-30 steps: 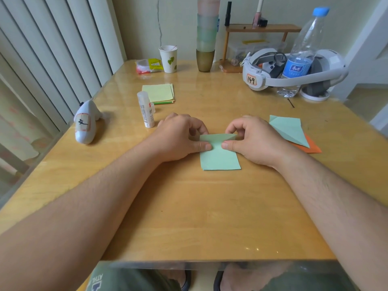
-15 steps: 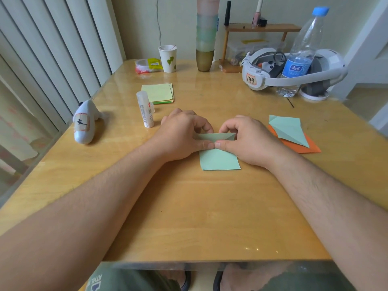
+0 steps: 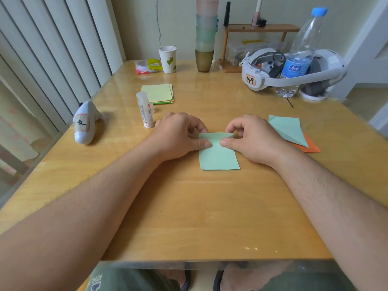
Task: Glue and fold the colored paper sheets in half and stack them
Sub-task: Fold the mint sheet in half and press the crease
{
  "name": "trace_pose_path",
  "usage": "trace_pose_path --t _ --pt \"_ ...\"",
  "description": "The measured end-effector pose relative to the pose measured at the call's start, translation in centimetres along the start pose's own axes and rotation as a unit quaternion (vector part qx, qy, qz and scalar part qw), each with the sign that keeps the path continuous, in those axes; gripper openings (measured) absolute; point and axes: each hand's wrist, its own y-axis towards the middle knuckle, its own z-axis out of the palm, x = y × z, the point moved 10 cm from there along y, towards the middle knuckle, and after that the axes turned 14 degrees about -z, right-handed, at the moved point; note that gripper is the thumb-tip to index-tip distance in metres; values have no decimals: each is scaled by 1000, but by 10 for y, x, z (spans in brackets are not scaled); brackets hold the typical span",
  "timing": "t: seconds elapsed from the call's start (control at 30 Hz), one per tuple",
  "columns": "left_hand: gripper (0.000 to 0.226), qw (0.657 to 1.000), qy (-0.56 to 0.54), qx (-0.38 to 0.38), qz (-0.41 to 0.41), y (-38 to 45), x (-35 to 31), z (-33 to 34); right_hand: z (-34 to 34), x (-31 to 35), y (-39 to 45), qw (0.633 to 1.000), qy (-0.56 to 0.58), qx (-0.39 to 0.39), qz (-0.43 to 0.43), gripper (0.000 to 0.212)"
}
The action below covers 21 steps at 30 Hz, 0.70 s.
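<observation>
My fingers (image 3: 204,144) pinch the green sheet (image 3: 219,156) mid-fold; folded ones (image 3: 289,132) lie right, unfolded stack (image 3: 157,93) beyond

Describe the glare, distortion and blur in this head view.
Head view: soft daylight; pale glare streaks on the glossy wooden table; wide-angle lens bows the white vertical blinds and stretches the forearms; the table's near edge and the lap below look smeared.

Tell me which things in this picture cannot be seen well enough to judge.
- Far edge of the green paper: head view, covered by the left hand and right hand.
- Glue inside the fold: hidden by the top layer.
- Orange sheet: mostly under a green sheet.
- Glue stick label: too small.
</observation>
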Motion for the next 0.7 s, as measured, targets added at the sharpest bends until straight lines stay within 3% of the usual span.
trace_pose_path --t 0.7 --pt "24 999 29 -36 20 3 -12 2 8 13 7 1000 -5 -7 -14 19"
